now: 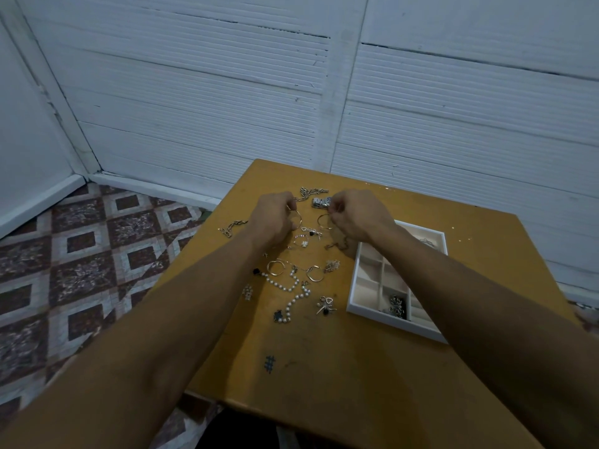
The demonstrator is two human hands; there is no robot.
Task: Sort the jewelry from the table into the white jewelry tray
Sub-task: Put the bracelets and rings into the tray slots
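Toward the far side of the desk (324, 367), both hands worked among the scattered jewelry. The left hand (275, 218) had its fingers curled and pinched a gold hoop (296, 219) at its upper edge. The right hand (356, 218) pinched a second hoop (324, 221) in the same way. Both hoops sat low over the wood, though whether they touched it could not be told.

The hoops looked thin, light and stiff. They would likely slip from a loose grip and could bend if squeezed across the ring, so a fingertip pinch on the wire seemed the sound hold. The pearl strand (291, 286), lying nearer the person, would be limp and would trail. It would probably be best gathered up or lifted near its middle. Two more loose hoops (275, 267) lay beside it, along with small rings (301, 241) and charms. Chain-link pieces (312, 191) lay just beyond the hands.

The white jewelry tray (382, 320) stood to the right, partly under the right forearm. Its small cream-lined compartments looked mostly bare. One near compartment held a dark and silver tangle (397, 306), and a pale piece (428, 243), too small to name, lay in the long far section. Most of the jewelry remained on the desk.
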